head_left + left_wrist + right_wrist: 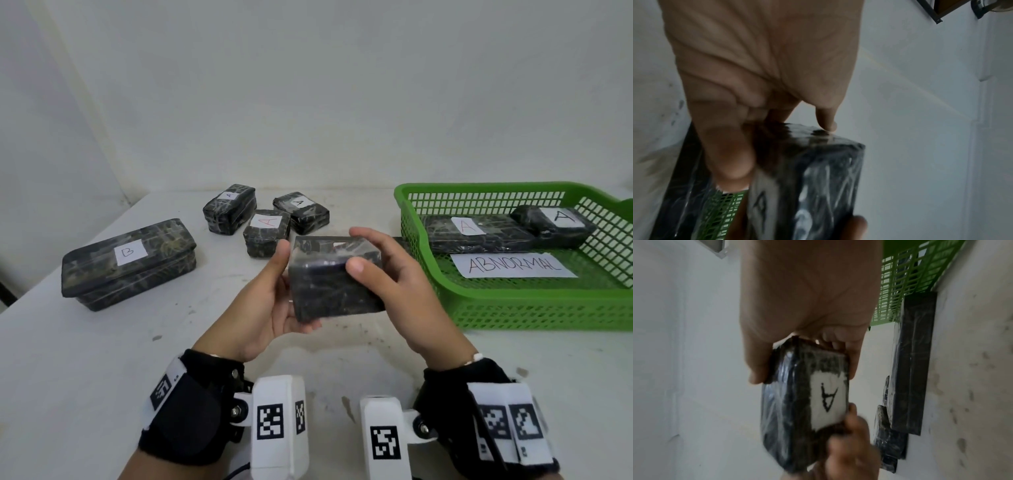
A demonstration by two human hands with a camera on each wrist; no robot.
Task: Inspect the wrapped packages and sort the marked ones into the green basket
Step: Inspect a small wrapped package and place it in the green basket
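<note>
I hold a dark film-wrapped package (334, 281) above the table's middle. My left hand (274, 298) grips its left end, thumb on top and fingers underneath. My right hand (387, 274) pinches its right end. In the right wrist view the package (805, 402) shows a white label with a black "A" and a small dot by it, facing away from me. The left wrist view shows the package (807, 178) under my left hand (766, 65). The green basket (513, 305) stands at the right and holds two "A" packages (479, 233) (555, 222) and an "ABNORMAL" label (513, 265).
A large package marked "B" (128, 263) lies on the left of the white table. Three smaller "A" packages (229, 209) (267, 233) (301, 212) sit at the back. A flat dark package (910, 369) lies beside the basket (906, 280), mostly hidden behind my right hand.
</note>
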